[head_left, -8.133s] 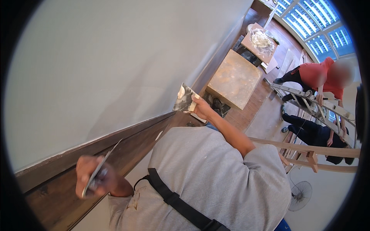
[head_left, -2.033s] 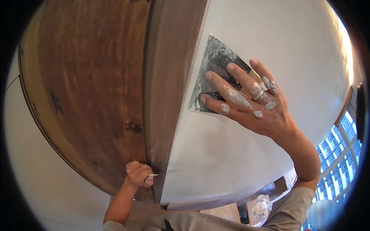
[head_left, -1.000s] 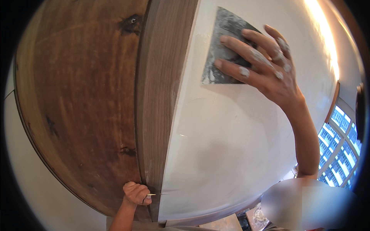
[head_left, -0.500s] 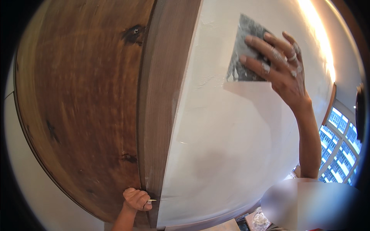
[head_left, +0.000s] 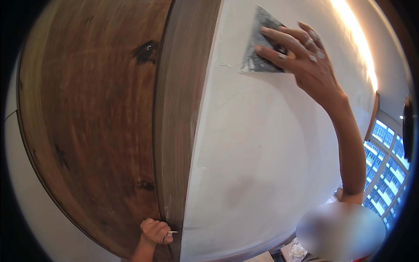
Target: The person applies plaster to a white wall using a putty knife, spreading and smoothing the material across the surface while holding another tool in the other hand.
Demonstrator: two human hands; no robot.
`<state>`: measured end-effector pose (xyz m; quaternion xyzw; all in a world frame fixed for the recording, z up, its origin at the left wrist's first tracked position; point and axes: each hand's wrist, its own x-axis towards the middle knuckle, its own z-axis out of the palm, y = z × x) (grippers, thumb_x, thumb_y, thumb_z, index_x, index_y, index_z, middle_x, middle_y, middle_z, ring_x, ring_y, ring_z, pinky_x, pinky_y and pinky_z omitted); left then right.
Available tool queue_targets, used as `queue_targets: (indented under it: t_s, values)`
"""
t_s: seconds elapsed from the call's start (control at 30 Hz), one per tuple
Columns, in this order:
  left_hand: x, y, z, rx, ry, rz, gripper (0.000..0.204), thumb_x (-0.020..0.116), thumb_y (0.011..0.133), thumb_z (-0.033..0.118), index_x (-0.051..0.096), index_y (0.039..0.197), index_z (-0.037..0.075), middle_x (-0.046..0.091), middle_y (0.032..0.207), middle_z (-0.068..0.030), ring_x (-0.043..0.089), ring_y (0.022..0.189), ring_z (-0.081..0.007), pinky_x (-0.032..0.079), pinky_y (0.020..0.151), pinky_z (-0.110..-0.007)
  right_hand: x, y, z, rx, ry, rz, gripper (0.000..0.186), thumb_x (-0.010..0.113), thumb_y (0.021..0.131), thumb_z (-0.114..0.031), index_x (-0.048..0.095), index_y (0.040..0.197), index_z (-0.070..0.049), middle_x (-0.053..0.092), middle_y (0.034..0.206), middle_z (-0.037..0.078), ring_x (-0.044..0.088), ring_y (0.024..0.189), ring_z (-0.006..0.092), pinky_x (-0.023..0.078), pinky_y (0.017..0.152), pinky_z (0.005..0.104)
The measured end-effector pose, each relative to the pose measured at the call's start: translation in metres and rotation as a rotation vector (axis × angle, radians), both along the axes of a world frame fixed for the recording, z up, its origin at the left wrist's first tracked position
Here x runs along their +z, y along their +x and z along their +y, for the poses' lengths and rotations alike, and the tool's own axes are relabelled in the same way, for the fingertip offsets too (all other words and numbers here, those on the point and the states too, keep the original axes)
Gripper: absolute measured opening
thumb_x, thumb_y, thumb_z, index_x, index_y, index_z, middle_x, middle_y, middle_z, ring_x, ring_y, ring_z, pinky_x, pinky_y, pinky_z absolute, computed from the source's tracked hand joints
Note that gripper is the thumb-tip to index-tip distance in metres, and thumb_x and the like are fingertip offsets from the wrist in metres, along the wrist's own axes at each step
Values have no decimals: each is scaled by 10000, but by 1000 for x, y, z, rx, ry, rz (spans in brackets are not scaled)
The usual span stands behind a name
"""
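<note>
High on the white wall (head_left: 244, 144), my right hand (head_left: 307, 56) presses a flat, dark, smeared scraper blade (head_left: 262, 43) against the surface. Its fingers are spread over the back of the blade, and white paste is stuck to them. Faint ridges show on the wall just left of the blade. Low down, my left hand (head_left: 156, 231) is closed in a fist near the brown wooden trim (head_left: 181, 100). A thin pale tip (head_left: 173, 232) pokes out of that fist; the rest of it is hidden.
Left of the trim stands a wide dark wood panel (head_left: 104, 109) with knots. A strip of warm light (head_left: 358, 39) runs along the upper right. Windows (head_left: 384, 166) are at the far right. A blurred patch (head_left: 340, 231) covers the lower right, beside a crumpled whitish thing (head_left: 297, 252).
My right hand has slid the scraper up and to the left across the wall, closer to the trim. The left fist stays closed and sits slightly lower in view.
</note>
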<state>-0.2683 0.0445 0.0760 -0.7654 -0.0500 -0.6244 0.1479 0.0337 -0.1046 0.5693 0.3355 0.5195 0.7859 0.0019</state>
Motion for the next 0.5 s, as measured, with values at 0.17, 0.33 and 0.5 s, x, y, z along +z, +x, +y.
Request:
queue_targets:
  t_s: [0.17,0.33,0.5]
  values:
    - [-2,7,4,-1,-30,5,363,447,1027,419,514,781,159,534,596,32,467,438,-115,302,477,-291,-5,-33,-18,40,250,311,439,632,862,-3,680,1220,-254,674,1202,-19,613,1180,228,465,1040,471]
    - [4,3,0,-2,-33,9,419,430,1043,480,511,791,156,536,601,31,480,450,-124,307,482,-292,5,-84,4,-1,297,468,391,481,945,0,638,1283,-120,675,1154,130,654,1062,314,544,877,425]
    - [15,10,-8,-32,-38,21,439,424,1045,503,518,794,156,547,619,28,487,457,-126,310,485,-295,-10,-99,-8,110,108,579,334,515,964,-43,667,1255,-105,680,1094,122,658,977,314,543,835,427]
